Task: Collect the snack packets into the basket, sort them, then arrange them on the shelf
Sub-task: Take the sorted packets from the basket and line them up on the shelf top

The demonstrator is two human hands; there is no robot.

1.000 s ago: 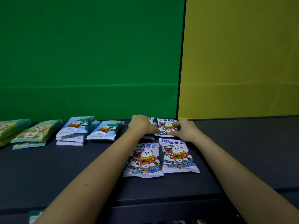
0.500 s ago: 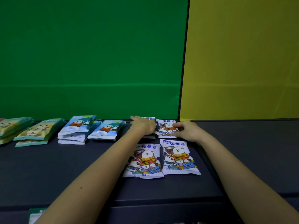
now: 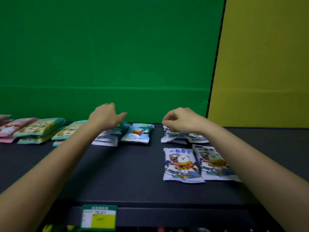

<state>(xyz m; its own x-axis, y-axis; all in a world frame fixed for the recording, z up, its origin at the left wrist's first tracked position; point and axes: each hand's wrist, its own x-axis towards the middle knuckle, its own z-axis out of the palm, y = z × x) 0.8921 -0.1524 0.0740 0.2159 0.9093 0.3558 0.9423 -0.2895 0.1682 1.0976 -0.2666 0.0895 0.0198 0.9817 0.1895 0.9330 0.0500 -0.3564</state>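
Snack packets lie in groups on a dark shelf [image 3: 120,174]. Two white bear packets sit flat at the front right, one [image 3: 181,164] beside the other [image 3: 211,163]. Behind them lies a small pile of the same white packets [image 3: 174,137]. My right hand [image 3: 183,121] hovers over that pile, fingertips pinched at the top corner of a rear white packet. A blue packet [image 3: 138,133] lies in the middle next to a blue stack [image 3: 107,140]. My left hand [image 3: 107,116] is just above the blue stack, fingers stretched to the right and holding nothing.
Green packets [image 3: 40,128] and pink packets [image 3: 10,127] are stacked at the far left of the shelf. A green and yellow price tag [image 3: 99,218] hangs on the shelf's front edge. A green wall and a yellow wall stand close behind.
My left hand has left the white packets and moved left over the blue stack. My right hand has risen slightly at the rear white pile. The view has turned left.
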